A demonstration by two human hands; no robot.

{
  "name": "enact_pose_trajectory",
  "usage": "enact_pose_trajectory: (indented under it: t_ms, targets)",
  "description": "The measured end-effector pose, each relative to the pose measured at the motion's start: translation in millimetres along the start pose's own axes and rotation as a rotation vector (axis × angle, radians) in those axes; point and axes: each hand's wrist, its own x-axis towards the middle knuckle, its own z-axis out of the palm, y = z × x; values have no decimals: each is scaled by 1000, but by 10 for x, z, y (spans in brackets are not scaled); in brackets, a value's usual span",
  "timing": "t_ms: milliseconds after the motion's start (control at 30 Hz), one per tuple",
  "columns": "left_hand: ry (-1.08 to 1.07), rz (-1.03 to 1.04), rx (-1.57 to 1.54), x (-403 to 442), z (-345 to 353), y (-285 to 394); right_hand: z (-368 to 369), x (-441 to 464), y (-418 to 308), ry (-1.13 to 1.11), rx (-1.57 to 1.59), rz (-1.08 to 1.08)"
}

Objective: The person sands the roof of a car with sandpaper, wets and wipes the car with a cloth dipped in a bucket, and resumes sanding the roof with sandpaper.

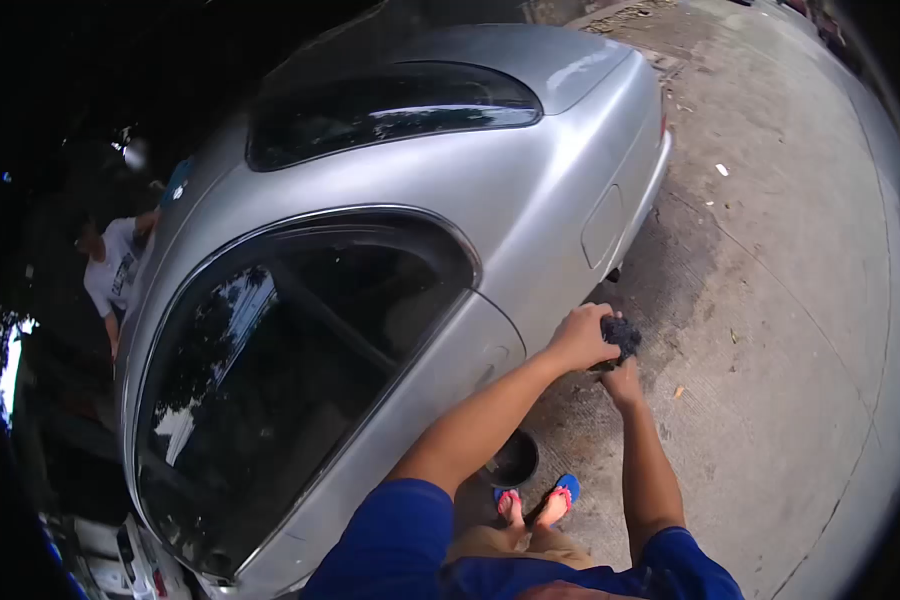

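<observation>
A crumpled dark cloth (622, 340) is gripped between my two hands, held out beside the rear side of a silver car (510, 190). My left hand (582, 338) has its fingers wrapped over the top of the cloth. Just below it, my right hand (622, 382) is closed on the cloth's lower part, its fingers largely hidden. Neither hand touches the car. Dark side window glass (300, 370) lies to the left of my left forearm.
A dark bucket (515, 460) stands on the ground by my feet in flip-flops (560, 492). Another person in a white shirt (120, 262) is at the car's far side. Concrete ground (770, 300) extends to the right. Another vehicle (135, 565) shows at the lower left.
</observation>
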Motion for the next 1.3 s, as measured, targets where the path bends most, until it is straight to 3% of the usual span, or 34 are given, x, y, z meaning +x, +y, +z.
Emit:
enact_pose_trajectory:
  t_ms: [100, 167, 200, 267, 367, 433, 500, 567, 600, 700, 767, 800, 833, 867, 900, 933, 1000, 1100, 1167, 1300]
  targets:
    - [169, 258, 204, 258, -1279, 211, 64, -122, -1006, 63, 69, -121]
    - [416, 391, 404, 199, -2348, 659, -304, -109, -754, 47, 94, -13]
    - [488, 370, 498, 71, -2930, 827, -499, -237, -513, 65, 161, 50]
    - [686, 280, 681, -198, -4185, 1020, -1070, -743, 435, 237, 399, 404]
    - [952, -52, 1003, -710, -5693, 1032, -1426, -1676, 1288, 569, 741, 626]
    - [1166, -58, 1411, -1007, -6034, 887, -1418, -2324, 1424, 857, 838, 790]
    - [1375, -77, 1802, -1165, -6133, 684, -1618, -2999, 2031, 906, 924, 752]
    - [1303, 175, 909, -1433, -5745, 576, -1504, -3410, 1925, 1059, 917, 810]
    - [1277, 154, 716, -1586, -5294, 480, -1510, -3562, 2025, 1109, 913, 826]
    - [1201, 151, 695, -1946, -3767, -48, -1619, -3717, 1859, 1215, 911, 993]
    - [1055, -72, 516, -2105, -2617, -481, -1938, -3843, 2308, 1178, 941, 1015]
    - [1004, -239, 366, -2133, -2004, -598, -1942, -3633, 2160, 1235, 893, 1040]
    - [1032, -433, 25, -2228, -1334, -1009, -2034, -3290, 2031, 1397, 831, 1035]
    - [929, -435, 68, -2317, -879, -1241, -2169, -3005, 2036, 1314, 787, 1001]
    - [851, -744, -256, -2373, -510, -1436, -2372, -2603, 2028, 1225, 727, 1105]
    - [851, -1080, -521, -2158, -383, -1220, -2555, -2177, 2005, 1110, 686, 1051]
    - [1167, -1339, -1107, -1873, -204, -1440, -2888, -1128, 1791, 788, 540, 995]
    - [1285, -1307, -1283, -1386, -19, -1675, -3258, 658, 1039, 428, 281, 748]
    - [1330, -1255, -1304, -1173, 57, -1780, -3357, 1606, 403, 371, 120, 536]
    - [1471, -1182, -1318, -1123, 160, -1899, -3374, 2789, -187, 301, 217, 334]
